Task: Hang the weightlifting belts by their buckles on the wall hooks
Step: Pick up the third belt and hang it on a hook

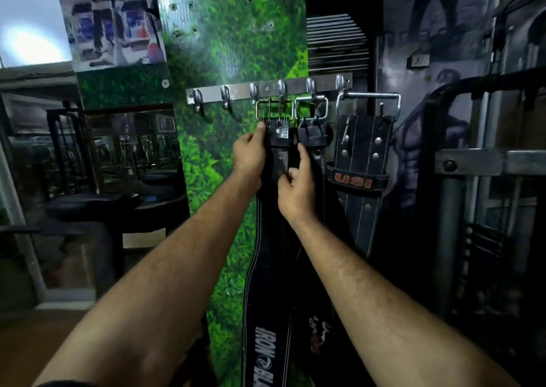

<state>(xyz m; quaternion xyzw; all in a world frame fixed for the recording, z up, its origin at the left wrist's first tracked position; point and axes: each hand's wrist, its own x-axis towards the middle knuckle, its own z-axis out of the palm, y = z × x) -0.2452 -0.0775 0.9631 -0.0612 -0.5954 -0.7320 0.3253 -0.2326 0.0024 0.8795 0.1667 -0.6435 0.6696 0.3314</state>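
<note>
Gripping the Iron-branded black belt (266, 268) just below its buckle (274, 109): left hand (249, 156) on left edge, right hand (297, 193) pinching the strap. Buckle hangs on hook rail (267, 89), green wall panel (236, 47) behind. 2 more belts hang rightward, including USI belt (362, 162).

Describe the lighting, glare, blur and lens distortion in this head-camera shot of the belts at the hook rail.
Head view: dim overall, with blown-out glare at the upper left; the wide lens bows the hook rail and stretches both forearms; the left hand, right hand and belt buckle are fairly sharp, while the wall poster and frame edges are smeared; the USI belt lies in shadow.
</note>
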